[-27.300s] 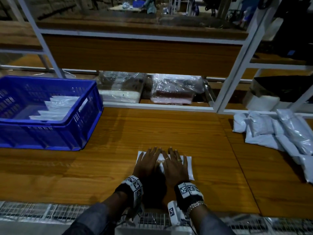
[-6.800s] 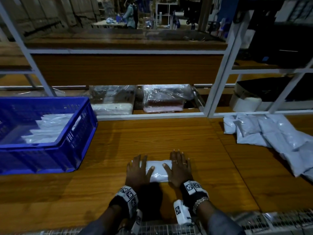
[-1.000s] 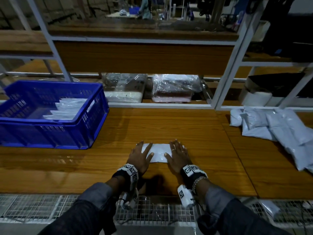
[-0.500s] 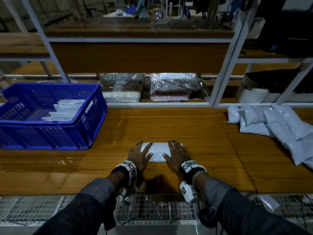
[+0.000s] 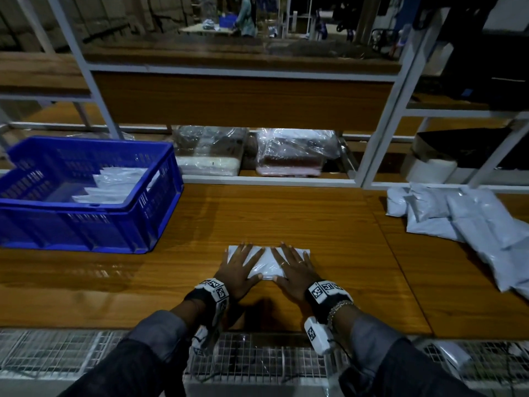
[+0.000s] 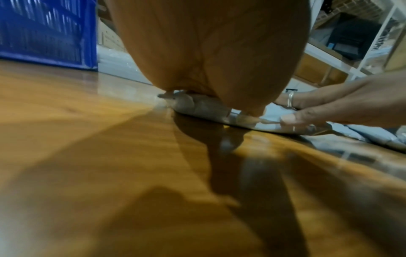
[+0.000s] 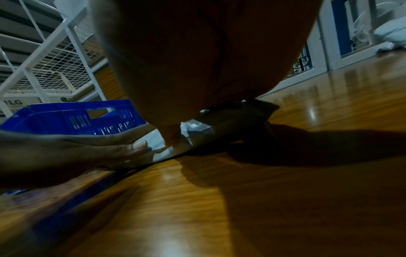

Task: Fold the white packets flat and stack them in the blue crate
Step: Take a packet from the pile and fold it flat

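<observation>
A folded white packet [image 5: 267,265] lies on the wooden table [image 5: 286,216] in front of me. My left hand [image 5: 239,266] lies flat on its left half with fingers spread. My right hand [image 5: 293,266] lies flat on its right half in the same way. Both thumbs touch the packet's near edge [image 6: 272,122]. The blue crate [image 5: 137,227] stands at the table's left with several folded white packets [image 5: 114,186] stacked inside. In the right wrist view the packet [image 7: 191,128] shows under my palm, with the crate [image 7: 72,116] behind.
A loose pile of unfolded white packets [image 5: 469,222] lies at the table's right. Plastic-wrapped bundles [image 5: 294,151] sit on the low shelf behind the table. White shelf posts [image 5: 380,127] rise at the back. A wire grid [image 5: 257,359] runs along the near edge.
Both hands have slid inward and forward on the packet, so the palms now cover more of it. The packet stays in the same spot on the table.
</observation>
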Demonstrator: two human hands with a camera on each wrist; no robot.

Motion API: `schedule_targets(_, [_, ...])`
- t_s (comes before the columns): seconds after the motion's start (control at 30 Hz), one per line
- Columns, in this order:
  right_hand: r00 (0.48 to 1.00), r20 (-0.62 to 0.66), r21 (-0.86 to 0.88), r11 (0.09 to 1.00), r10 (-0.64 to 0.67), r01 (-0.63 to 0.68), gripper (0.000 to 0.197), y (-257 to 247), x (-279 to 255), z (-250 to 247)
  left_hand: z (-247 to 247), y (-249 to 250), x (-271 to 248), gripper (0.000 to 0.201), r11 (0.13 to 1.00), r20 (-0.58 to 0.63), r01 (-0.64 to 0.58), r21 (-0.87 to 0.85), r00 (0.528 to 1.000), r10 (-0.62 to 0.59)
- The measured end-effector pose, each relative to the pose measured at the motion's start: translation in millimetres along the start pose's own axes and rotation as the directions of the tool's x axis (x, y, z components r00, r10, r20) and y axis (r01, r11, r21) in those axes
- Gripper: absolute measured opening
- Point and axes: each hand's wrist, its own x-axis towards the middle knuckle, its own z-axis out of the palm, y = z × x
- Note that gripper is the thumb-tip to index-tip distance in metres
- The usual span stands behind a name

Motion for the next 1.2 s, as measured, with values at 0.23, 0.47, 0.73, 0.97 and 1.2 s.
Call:
schedule_targets(0.23, [0.999, -0.033, -0.014, 0.999, 0.04, -0.041, 0.074, -4.8, 0.6, 9.0, 2.7, 6.6, -0.1, 0.092, 0.999, -0.017, 0.04, 0.003, 0.999, -0.04])
schedule_targets(0.47, [0.996, 0.042, 0.005, 0.997, 0.073, -0.073, 0.077, -9.3, 8.7, -4.8, -21.0, 12.1, 6.2, 0.108, 0.997, 0.098, 0.066, 0.043, 0.993, -0.07])
schedule_targets(0.73, [0.998, -0.026, -0.02, 0.998, 0.051, -0.052, 0.067, -16.7, 10.6, 5.2, -15.5, 16.3, 3.8, 0.087, 0.999, 0.041, 0.003, 0.047, 0.999, -0.005])
schedule_targets(0.97, [0.995, -0.096, -0.064, 0.997, 0.041, -0.047, 0.068, -16.7, 4.3, 17.8, 7.6, 6.0, 22.3, 0.07, 1.0, 0.064, 0.017, -0.025, 0.998, -0.016])
schedule_targets(1.2, [0.995, -0.053, 0.006, 0.997, 0.08, -0.08, 0.071, -19.4, 5.1, 5.5, -13.4, 13.5, 4.1, 0.091, 0.997, 0.043, 0.015, 0.08, 0.999, -0.019])
